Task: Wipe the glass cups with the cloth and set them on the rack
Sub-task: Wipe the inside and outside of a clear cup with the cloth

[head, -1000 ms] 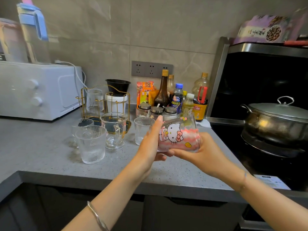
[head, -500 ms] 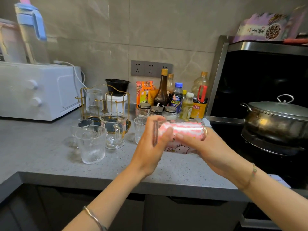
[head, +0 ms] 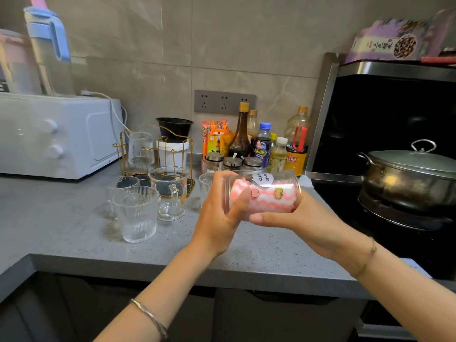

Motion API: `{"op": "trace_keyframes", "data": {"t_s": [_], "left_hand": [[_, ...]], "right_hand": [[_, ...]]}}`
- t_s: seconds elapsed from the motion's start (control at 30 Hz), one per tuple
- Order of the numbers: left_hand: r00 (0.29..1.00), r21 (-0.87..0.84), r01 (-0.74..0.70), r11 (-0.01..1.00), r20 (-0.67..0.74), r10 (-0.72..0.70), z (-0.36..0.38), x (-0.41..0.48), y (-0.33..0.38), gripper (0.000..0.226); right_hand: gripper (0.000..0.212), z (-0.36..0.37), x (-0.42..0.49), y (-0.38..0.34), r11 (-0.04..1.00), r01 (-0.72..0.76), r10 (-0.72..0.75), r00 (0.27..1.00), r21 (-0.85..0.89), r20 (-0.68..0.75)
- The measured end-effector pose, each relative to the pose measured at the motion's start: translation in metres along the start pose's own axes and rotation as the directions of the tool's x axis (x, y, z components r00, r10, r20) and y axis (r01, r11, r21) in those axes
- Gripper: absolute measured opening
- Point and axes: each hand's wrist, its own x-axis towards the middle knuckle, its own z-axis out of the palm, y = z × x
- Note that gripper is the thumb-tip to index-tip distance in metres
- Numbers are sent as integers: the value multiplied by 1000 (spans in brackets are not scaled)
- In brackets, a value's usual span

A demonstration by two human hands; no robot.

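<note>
Cloth (head: 266, 203) sits inside the sideways glass cup (head: 286, 180). Left hand (head: 219, 218) grips its open end; right hand (head: 303, 219) grips it from below.

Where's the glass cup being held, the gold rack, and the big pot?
glass cup (head: 269, 196): head view, on its side wall, between the two hands.
gold rack (head: 121, 151): head view, on its left wire upright.
pot (head: 407, 186): head view, on its steel side below the lid.

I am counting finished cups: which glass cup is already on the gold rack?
The clear glass inside the rack, at its back left. The other cups stand on the counter before it; the printed cup is held in the air.
</note>
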Motion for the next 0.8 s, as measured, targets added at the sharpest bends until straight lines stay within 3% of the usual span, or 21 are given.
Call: {"op": "trace_keyframes", "data": {"t_s": [0.07,0.17,0.27,0.37,0.43,0.5,0.6,0.7,0.8], "left_hand": [[998,12,-55,998,22,54,-2,-2,-2,67],[998,-14,-41,999,43,42,0,-3,-1,64],[983,-91,180,979,62,-175,5,-2,5,58],[860,-210,509,835,166,-483,6,3,12,75],[816,-237,577,781,151,-558,8,7,9,74],[842,-211,536,817,62,-536,11,7,7,72],[955,-93,283,954,-64,-290,10,2,5,48],[999,71,33,997,-20,-32,3,-1,-3,52],[996,168,-86,982,45,80,-4,-3,-6,49]], "right_hand": [[34,2,-1,1,999,-1,-2,998,52,59],[24,3,2,7,998,54,-54,998,25,-14],[26,-1,4,10,985,138,-149,983,-107,-104],[35,3,2,12,910,250,-300,947,-332,-110],[38,6,3,14,891,273,-340,931,-362,-135],[38,5,5,14,912,233,-295,944,-336,-146],[37,-1,8,12,968,90,-116,988,-235,-101],[46,-8,10,8,998,-28,29,1000,-50,13],[46,-9,7,8,998,-16,12,998,59,64]]}}
